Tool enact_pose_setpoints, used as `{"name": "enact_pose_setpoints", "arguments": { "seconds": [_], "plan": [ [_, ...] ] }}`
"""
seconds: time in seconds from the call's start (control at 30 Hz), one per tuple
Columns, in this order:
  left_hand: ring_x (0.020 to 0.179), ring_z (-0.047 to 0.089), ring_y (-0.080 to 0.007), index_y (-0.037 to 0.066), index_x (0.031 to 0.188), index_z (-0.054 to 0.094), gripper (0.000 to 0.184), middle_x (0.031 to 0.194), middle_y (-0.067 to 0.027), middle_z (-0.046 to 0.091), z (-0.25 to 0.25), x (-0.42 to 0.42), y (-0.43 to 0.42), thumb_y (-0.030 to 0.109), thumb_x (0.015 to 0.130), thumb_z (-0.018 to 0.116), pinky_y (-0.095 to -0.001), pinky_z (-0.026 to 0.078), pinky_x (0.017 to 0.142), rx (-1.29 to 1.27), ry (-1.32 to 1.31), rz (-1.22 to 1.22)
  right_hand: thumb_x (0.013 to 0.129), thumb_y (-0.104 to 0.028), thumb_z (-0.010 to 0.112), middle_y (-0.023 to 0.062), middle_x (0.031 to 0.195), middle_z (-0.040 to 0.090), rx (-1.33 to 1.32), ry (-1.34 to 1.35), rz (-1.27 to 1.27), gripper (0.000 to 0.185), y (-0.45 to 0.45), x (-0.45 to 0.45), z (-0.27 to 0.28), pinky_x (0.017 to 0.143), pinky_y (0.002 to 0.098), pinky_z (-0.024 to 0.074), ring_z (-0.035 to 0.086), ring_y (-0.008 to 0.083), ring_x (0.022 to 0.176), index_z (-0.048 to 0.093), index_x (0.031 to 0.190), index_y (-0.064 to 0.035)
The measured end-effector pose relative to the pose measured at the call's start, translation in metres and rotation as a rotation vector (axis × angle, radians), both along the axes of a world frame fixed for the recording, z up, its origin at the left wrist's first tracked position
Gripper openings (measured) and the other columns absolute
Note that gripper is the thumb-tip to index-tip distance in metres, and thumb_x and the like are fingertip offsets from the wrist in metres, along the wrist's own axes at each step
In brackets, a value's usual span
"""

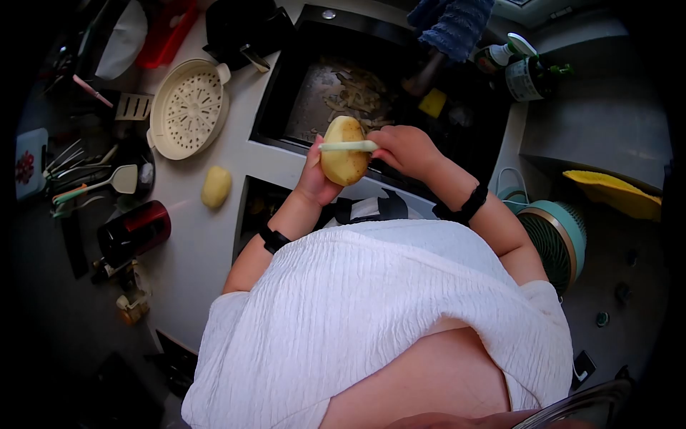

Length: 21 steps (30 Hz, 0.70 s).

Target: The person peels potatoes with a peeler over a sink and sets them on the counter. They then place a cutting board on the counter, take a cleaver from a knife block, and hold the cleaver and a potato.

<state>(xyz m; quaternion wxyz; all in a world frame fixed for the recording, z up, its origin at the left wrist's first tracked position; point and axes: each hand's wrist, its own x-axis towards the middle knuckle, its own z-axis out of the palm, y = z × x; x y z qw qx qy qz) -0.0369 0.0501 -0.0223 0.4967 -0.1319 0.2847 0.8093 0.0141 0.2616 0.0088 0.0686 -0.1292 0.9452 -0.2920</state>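
Note:
Over the front edge of the sink, my left hand grips a large potato from its left side. Most of the potato is peeled pale yellow, with brown skin left along its right side. Closed around the handle of a pale green peeler is my right hand. The peeler lies across the upper part of the potato and appears to touch it. On the counter to the left rests another peeled potato.
Peelings lie in the dark sink, with a yellow sponge at its right. A cream strainer basket, a dark red container and utensils occupy the left counter. Bottles stand back right; a green fan is beside me.

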Motion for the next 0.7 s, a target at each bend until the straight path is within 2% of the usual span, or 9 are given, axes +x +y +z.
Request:
{"name": "enact_pose_setpoints", "arguments": {
  "seconds": [0.17, 0.27, 0.37, 0.43, 0.5, 0.53, 0.63, 0.67, 0.7],
  "plan": [
    [0.123, 0.05, -0.0291, 0.008, 0.14, 0.039, 0.069, 0.136, -0.0133, 0.05, -0.001, -0.004, -0.001, 0.06, 0.097, 0.022, -0.0422, 0.041, 0.103, -0.078, 0.003, 0.008, 0.091, -0.036, 0.054, 0.0084, 0.085, 0.062, 0.019, -0.034, 0.066, 0.028, -0.002, 0.005, 0.003, 0.069, 0.0408, 0.0487, 0.061, 0.0311, 0.08, 0.06, 0.107, -0.0147],
    [0.119, 0.053, -0.0309, 0.007, 0.14, 0.039, 0.067, 0.134, -0.0145, 0.051, 0.001, 0.0, -0.003, 0.058, 0.099, 0.022, -0.0427, 0.043, 0.102, 0.017, 0.006, -0.051, 0.092, -0.039, 0.052, 0.0093, 0.087, 0.063, -0.008, 0.014, -0.052, 0.028, 0.006, 0.001, -0.016, 0.068, 0.0426, 0.0492, 0.062, 0.0324, 0.083, 0.059, 0.103, -0.0139],
    [0.116, 0.055, -0.0356, 0.009, 0.142, 0.037, 0.076, 0.136, -0.017, 0.05, -0.008, 0.008, -0.004, 0.066, 0.093, 0.025, -0.0455, 0.048, 0.093, 0.035, 0.071, -0.102, 0.092, -0.037, 0.053, 0.0122, 0.089, 0.063, 0.109, 0.029, -0.244, 0.026, 0.023, -0.005, -0.025, 0.068, 0.045, 0.0486, 0.062, 0.0351, 0.083, 0.059, 0.101, -0.0124],
    [0.117, 0.055, -0.0342, 0.011, 0.142, 0.038, 0.074, 0.135, -0.0172, 0.05, -0.006, 0.009, -0.004, 0.066, 0.093, 0.026, -0.0445, 0.048, 0.093, 0.021, 0.096, -0.071, 0.095, -0.034, 0.05, 0.0124, 0.09, 0.063, 0.052, 0.001, -0.402, 0.027, 0.03, -0.006, -0.033, 0.068, 0.0435, 0.0484, 0.062, 0.0344, 0.082, 0.059, 0.105, -0.0118],
    [0.117, 0.054, -0.0338, 0.012, 0.142, 0.038, 0.072, 0.134, -0.0172, 0.05, -0.008, 0.01, -0.005, 0.065, 0.093, 0.028, -0.0446, 0.048, 0.093, 0.019, 0.113, -0.009, 0.096, -0.033, 0.049, 0.0113, 0.09, 0.063, -0.051, -0.1, -0.584, 0.026, 0.034, -0.005, -0.041, 0.066, 0.0392, 0.0484, 0.063, 0.03, 0.079, 0.059, 0.108, -0.0123],
    [0.118, 0.054, -0.0337, 0.012, 0.142, 0.037, 0.071, 0.134, -0.0171, 0.05, -0.008, 0.01, -0.006, 0.063, 0.093, 0.033, -0.0444, 0.048, 0.094, 0.013, 0.128, 0.026, 0.099, -0.034, 0.045, 0.0053, 0.084, 0.061, -0.22, -0.271, -0.596, 0.028, 0.039, -0.007, -0.048, 0.062, 0.0307, 0.0461, 0.059, 0.0181, 0.069, 0.058, 0.108, -0.0105],
    [0.119, 0.054, -0.0331, 0.012, 0.141, 0.036, 0.068, 0.133, -0.0166, 0.05, -0.006, 0.013, -0.007, 0.055, 0.09, 0.049, -0.044, 0.047, 0.096, 0.008, 0.196, 0.104, 0.099, -0.037, 0.046, 0.0026, 0.084, 0.059, -0.94, -0.598, -0.641, 0.033, 0.036, 0.0, -0.049, 0.064, 0.0276, 0.0467, 0.055, 0.0157, 0.064, 0.058, 0.111, -0.0084],
    [0.119, 0.053, -0.0329, 0.012, 0.14, 0.036, 0.069, 0.132, -0.0162, 0.051, -0.005, 0.015, -0.006, 0.051, 0.087, 0.056, -0.0439, 0.046, 0.097, 0.012, 0.239, 0.12, 0.098, -0.038, 0.05, -0.0018, 0.084, 0.056, -1.027, -0.567, -0.648, 0.035, 0.03, 0.005, -0.048, 0.059, 0.0221, 0.0424, 0.046, 0.0072, 0.061, 0.057, 0.111, -0.0071],
    [0.119, 0.053, -0.0327, 0.012, 0.14, 0.036, 0.071, 0.13, -0.0158, 0.052, -0.003, 0.017, -0.005, 0.047, 0.085, 0.063, -0.0437, 0.046, 0.097, 0.014, 0.28, 0.137, 0.097, -0.038, 0.051, -0.0018, 0.086, 0.056, -1.046, -0.581, -0.605, 0.034, 0.023, 0.007, -0.046, 0.058, 0.0218, 0.0414, 0.046, 0.0068, 0.061, 0.056, 0.112, -0.0078]
  ]
}}
